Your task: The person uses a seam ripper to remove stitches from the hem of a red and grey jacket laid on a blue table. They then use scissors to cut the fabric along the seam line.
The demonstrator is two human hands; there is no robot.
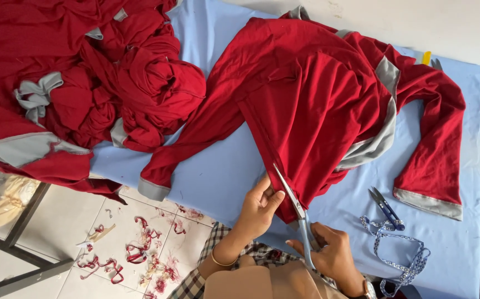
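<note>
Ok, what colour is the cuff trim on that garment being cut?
Grey, on the red garment; cuff trim shows best in the head view.

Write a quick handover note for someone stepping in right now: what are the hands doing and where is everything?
Right hand: holds the scissors, blades at the edge of the red garment.
Left hand: fingers steady the fabric beside the blades.
Garment lies spread on the blue table; a pile of red garments sits at the far left.
Small snips and a patterned ribbon lie right of the hands.
Done: red trimmings litter the floor.
Left: this edge is only partly cut.
</note>
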